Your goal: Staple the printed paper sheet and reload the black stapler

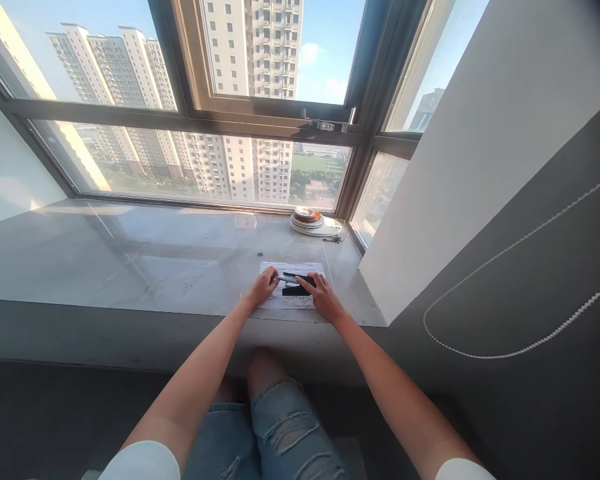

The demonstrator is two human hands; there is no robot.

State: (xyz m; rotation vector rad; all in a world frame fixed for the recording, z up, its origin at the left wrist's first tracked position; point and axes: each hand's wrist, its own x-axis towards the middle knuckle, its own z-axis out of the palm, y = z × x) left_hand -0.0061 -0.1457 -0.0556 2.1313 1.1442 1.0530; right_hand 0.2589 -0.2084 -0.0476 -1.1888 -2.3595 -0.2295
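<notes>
A white printed sheet of paper (pixel 300 268) lies on the grey stone window sill (pixel 130 257) near its front edge. On the sheet rest small dark objects (pixel 295 291), flat and black, too small to name. My left hand (pixel 263 287) sits at the sheet's left side with fingers pinched on a thin light tool whose tip points right. My right hand (pixel 323 295) rests on the sheet's right side, fingers curled over a dark slim piece (pixel 300 275). Both hands nearly meet over the paper.
A round stack of white discs with an orange top (pixel 311 221) stands at the sill's back right, by the window frame (pixel 260 123). A tiny dark bit (pixel 260 254) lies behind the sheet. A white wall (pixel 480 147) and a beaded cord (pixel 505 350) are right. My knees in torn jeans (pixel 280 427) are below.
</notes>
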